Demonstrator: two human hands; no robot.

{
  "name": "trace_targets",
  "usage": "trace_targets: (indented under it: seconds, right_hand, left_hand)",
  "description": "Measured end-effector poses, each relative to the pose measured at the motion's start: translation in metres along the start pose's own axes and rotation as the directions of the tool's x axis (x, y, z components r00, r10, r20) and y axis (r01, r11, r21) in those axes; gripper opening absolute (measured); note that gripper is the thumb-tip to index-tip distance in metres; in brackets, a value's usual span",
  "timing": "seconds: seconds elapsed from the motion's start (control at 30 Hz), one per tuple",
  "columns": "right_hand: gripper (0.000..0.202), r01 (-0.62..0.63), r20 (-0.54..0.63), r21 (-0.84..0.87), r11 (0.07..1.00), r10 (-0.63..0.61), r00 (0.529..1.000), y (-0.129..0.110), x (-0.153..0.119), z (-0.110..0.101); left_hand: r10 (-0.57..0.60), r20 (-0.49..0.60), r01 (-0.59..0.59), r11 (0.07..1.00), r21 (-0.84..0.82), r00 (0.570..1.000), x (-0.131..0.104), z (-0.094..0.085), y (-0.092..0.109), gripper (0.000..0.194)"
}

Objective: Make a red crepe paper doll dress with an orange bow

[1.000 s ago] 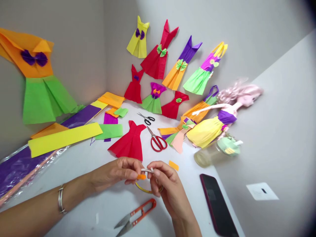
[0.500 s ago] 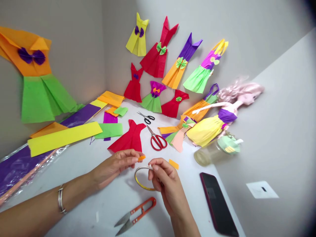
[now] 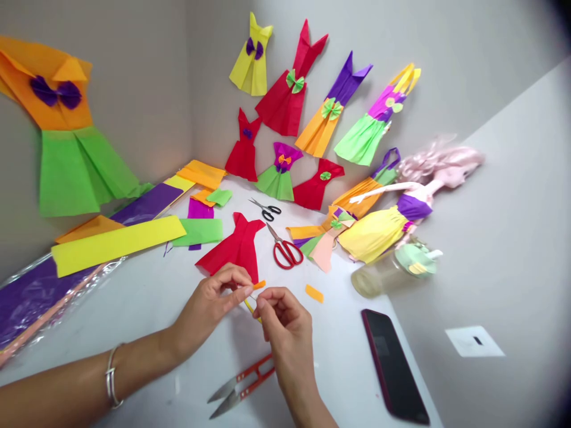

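Note:
My left hand (image 3: pixel 209 306) pinches a small orange piece of paper (image 3: pixel 259 285) between thumb and fingertips. Close beside it, my right hand (image 3: pixel 288 330) is closed on a thin roll of tape (image 3: pixel 249 305), whose yellow inner ring shows between the hands; the rest is hidden behind the fingers. A pale end of the tape appears to reach toward the left fingertips. Just beyond the hands lies a red paper dress (image 3: pixel 234 241). Orange-handled thread snips (image 3: pixel 243 383) lie below, their handle end partly covered by my right hand.
Red scissors (image 3: pixel 288 254) and small black scissors (image 3: pixel 267 211) lie behind the hands. An orange scrap (image 3: pixel 314 293) and a phone (image 3: pixel 395 365) are at right, near a jar (image 3: pixel 379 278) and doll (image 3: pixel 401 214). Paper strips (image 3: pixel 120 244) lie left; paper dresses (image 3: pixel 279 101) hang on the wall.
My hands have come together, the right moving left with the tape roll toward the orange piece. The roll is now more hidden, and the right hand covers the snips' handle end.

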State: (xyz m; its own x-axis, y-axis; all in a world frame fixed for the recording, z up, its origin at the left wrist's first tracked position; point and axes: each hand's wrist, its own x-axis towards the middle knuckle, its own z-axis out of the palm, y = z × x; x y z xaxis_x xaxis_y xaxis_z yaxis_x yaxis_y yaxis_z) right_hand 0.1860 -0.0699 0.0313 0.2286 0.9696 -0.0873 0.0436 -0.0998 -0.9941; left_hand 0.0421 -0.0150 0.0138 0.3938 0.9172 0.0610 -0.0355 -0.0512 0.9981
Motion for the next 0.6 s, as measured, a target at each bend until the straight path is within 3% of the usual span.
trace_targets:
  seconds: [0.4,0.6]
  right_hand:
    - [0.023,0.001,-0.083,0.049,0.999,0.003,0.997,-0.0001,-0.0051,0.0104]
    - [0.024,-0.009,-0.085,0.051,0.999,0.013,0.996,-0.0019,-0.0056,0.0102]
  left_hand:
    - [0.074,-0.045,-0.072,0.996,0.058,0.996,-0.0040,0.0030,0.0000,0.012]
    - [0.053,-0.054,-0.050,0.997,0.062,0.997,-0.0040,0.0023,0.0001,0.014]
